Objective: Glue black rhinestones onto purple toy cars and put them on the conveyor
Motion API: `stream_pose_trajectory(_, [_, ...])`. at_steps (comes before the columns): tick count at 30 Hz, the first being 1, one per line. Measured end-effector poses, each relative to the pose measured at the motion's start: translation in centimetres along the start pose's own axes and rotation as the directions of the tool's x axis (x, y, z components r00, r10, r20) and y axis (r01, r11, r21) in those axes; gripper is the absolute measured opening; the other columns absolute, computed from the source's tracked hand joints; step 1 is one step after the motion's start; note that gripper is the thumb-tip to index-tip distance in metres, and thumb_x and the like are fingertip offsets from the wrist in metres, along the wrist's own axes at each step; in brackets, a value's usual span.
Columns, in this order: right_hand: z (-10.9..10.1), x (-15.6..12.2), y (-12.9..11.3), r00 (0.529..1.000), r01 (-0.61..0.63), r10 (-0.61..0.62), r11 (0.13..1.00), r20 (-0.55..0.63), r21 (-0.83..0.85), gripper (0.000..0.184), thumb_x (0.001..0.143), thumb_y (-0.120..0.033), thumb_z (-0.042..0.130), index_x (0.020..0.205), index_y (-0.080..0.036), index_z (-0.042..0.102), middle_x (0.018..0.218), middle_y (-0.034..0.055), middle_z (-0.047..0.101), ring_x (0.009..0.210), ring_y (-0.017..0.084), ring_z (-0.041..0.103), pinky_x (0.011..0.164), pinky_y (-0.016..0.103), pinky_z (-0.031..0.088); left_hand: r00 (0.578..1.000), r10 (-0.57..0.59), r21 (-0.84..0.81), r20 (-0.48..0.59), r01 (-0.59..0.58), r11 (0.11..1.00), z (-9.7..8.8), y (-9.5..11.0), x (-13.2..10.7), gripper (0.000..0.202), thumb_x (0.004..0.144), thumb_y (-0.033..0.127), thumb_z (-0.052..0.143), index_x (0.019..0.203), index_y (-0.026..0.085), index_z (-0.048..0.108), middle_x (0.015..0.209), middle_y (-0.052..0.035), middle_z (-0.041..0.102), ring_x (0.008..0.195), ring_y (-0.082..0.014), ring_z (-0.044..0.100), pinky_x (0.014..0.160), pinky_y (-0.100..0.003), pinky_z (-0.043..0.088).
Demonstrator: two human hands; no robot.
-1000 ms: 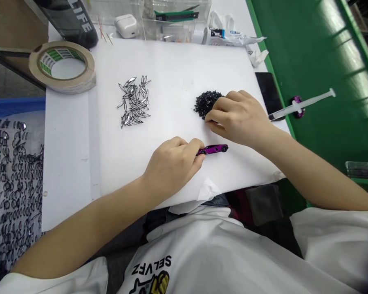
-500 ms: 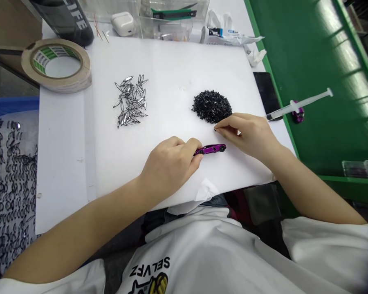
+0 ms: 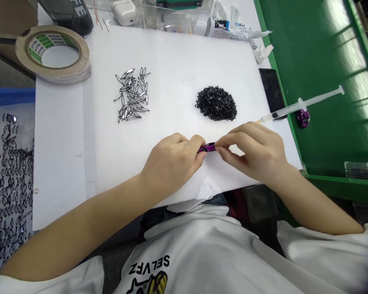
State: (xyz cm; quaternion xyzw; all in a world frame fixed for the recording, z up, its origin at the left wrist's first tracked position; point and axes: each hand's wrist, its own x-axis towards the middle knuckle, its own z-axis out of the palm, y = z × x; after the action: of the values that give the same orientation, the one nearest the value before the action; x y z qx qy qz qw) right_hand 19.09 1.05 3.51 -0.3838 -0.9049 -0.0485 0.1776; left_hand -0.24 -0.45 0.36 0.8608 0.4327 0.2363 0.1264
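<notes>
A small purple toy car (image 3: 209,148) is pinched at its left end between the thumb and fingers of my left hand (image 3: 173,165), just above the white foam sheet (image 3: 171,98). At the car's other end are the closed fingertips of my right hand (image 3: 254,151), covering that end. The small black piece seen in these fingertips earlier is now hidden by them. Beyond my right hand lies a heap of small black pieces (image 3: 217,103). A loose group of thin clear pieces with black outlines (image 3: 133,94) lies farther left.
A tape roll (image 3: 53,55) and a dark bottle (image 3: 70,16) stand at the back left. A syringe (image 3: 303,105) reaches over a dark phone (image 3: 272,92) on the right. A second purple toy car (image 3: 303,118) sits on the green surface (image 3: 319,61). A white case (image 3: 124,12) lies behind.
My right hand has come down and left from beside the black heap, bringing its pinched black piece to the car. My left hand keeps its hold. The view has shifted slightly.
</notes>
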Motion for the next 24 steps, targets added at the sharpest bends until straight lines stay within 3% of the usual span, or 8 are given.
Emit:
stream_pose_trajectory(5, [0.7, -0.8, -0.5, 0.983, 0.154, -0.163, 0.982, -0.089, -0.107, 0.002, 0.078, -0.020, 0.061, 0.080, -0.021, 0.062, 0.065, 0.0011, 0.064, 0.057, 0.013, 0.054, 0.053, 0.026, 0.045, 1.000, 0.003, -0.004, -0.018, -0.003, 1.000, 0.0, 0.0, -0.1, 0.018, 0.089, 0.023, 0.045, 0.094, 0.014, 0.060, 0.070, -0.0020, 0.064, 0.073, -0.0163, 0.059, 0.060, -0.026, 0.043])
stream_pose_trajectory(9, [0.9, -0.9, -0.2, 0.967, 0.220, -0.232, 0.970, -0.107, -0.107, 0.011, 0.075, -0.019, 0.065, 0.086, -0.020, 0.060, 0.067, 0.0012, 0.065, 0.058, 0.013, 0.053, 0.054, 0.027, 0.045, 1.000, -0.005, 0.000, -0.018, 0.005, 1.000, 0.0, 0.0, -0.1, 0.019, 0.088, 0.024, 0.045, 0.094, 0.014, 0.060, 0.069, -0.0024, 0.063, 0.072, -0.0171, 0.059, 0.060, -0.027, 0.043])
stream_pose_trajectory(24, [1.5, -1.0, 0.0, 0.961, 0.235, -0.260, 0.948, -0.095, -0.215, 0.014, 0.076, -0.018, 0.063, 0.084, -0.029, 0.063, 0.062, -0.0015, 0.060, 0.056, 0.011, 0.049, 0.050, 0.024, 0.041, 1.000, 0.000, 0.022, 0.008, 0.000, 1.000, 0.0, 0.1, -0.1, 0.018, 0.089, 0.023, 0.045, 0.093, 0.014, 0.060, 0.067, -0.0017, 0.061, 0.072, -0.0169, 0.058, 0.060, -0.026, 0.043])
